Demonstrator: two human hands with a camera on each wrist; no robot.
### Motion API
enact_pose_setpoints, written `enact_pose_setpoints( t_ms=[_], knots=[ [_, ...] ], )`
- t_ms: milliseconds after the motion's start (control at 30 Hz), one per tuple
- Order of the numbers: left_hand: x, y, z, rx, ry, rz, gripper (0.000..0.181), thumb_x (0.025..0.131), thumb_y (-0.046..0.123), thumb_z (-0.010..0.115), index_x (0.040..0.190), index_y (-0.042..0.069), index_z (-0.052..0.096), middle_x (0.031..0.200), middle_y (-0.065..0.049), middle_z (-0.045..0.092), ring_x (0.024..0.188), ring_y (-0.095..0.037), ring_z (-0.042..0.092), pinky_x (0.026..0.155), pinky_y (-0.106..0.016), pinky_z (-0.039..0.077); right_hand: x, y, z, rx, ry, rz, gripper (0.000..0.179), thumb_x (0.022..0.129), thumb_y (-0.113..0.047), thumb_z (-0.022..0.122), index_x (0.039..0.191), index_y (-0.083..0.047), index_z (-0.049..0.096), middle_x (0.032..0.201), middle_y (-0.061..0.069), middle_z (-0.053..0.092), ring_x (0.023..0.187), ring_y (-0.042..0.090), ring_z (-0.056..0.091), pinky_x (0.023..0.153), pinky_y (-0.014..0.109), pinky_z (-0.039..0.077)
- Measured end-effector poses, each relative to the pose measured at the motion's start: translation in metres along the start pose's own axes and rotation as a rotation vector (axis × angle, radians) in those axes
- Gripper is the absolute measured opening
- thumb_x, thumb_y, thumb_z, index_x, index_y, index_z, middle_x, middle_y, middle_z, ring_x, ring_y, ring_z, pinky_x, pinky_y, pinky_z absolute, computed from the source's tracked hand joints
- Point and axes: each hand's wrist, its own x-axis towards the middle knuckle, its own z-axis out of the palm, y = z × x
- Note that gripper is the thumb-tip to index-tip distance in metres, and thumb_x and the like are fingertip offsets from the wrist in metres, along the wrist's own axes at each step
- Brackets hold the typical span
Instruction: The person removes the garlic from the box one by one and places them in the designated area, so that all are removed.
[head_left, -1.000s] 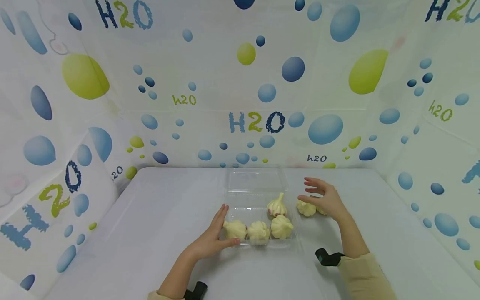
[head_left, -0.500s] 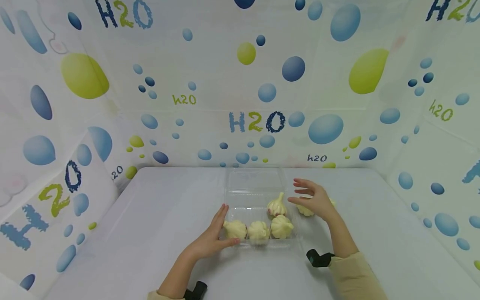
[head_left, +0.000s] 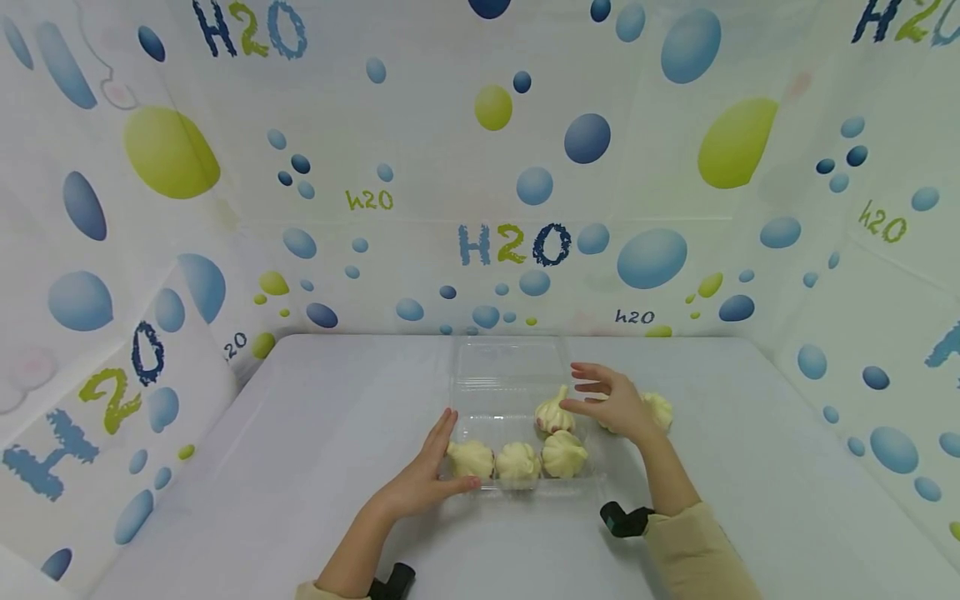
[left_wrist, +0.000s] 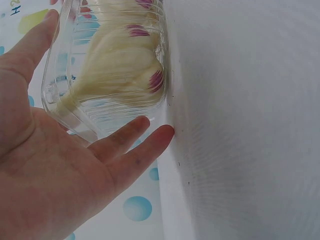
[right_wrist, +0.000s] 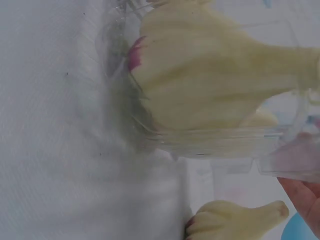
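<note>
Head view shows a clear plastic box (head_left: 491, 427) at the middle of a white table (head_left: 337, 400), its lid (head_left: 510, 358) folded open toward the far side. Three garlic bulbs (head_left: 517, 462) sit in a row along the near side of the box, and a fourth bulb (head_left: 555, 413) stands behind the right one, stem up. Two more bulbs (head_left: 657, 410) lie on the table just right of the box, one partly hidden by the right hand (head_left: 617, 407). That hand holds nothing; its fingers are spread beside the fourth bulb, and whether the thumb touches it I cannot tell. The left hand (head_left: 429, 473), well apart from the right, rests outspread around the near left corner of the box. Dotted cloth (head_left: 427, 125) covers the walls.
</note>
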Motion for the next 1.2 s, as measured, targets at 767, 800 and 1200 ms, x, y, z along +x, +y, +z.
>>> enact_pose_setpoints(
  t_ms=[767,800,1200],
  knots=[
    [0.0,0.0,0.0,0.016,0.002,-0.003,0.1,0.081,0.035,0.069,0.148,0.012,-0.003,0.152,-0.014,-0.009,0.136,-0.041,0.002,0.092,-0.06,0.035,0.009,-0.002,0.013,-0.104,-0.057,0.01,0.067,0.071,-0.034,0.078,0.127,-0.007,0.053,0.124,0.015,0.055,0.104,0.033,0.057,0.089,0.042,0.046],
    [0.001,0.0,0.0,0.016,0.003,-0.004,0.1,0.081,0.035,0.069,0.148,0.012,-0.003,0.152,-0.014,-0.009,0.136,-0.041,0.002,0.092,-0.06,0.034,0.009,-0.003,0.014,-0.108,-0.055,0.012,0.067,0.071,-0.035,0.078,0.126,-0.007,0.053,0.123,0.014,0.055,0.102,0.032,0.057,0.088,0.041,0.046],
    [0.0,0.0,0.001,0.018,-0.002,-0.013,0.1,0.081,0.036,0.068,0.147,0.011,-0.003,0.152,-0.013,-0.009,0.135,-0.041,0.002,0.093,-0.06,0.033,0.011,-0.007,0.026,-0.115,-0.065,0.022,0.065,0.069,-0.028,0.081,0.123,-0.004,0.055,0.116,0.021,0.057,0.093,0.027,0.059,0.085,0.039,0.048]
  ],
)
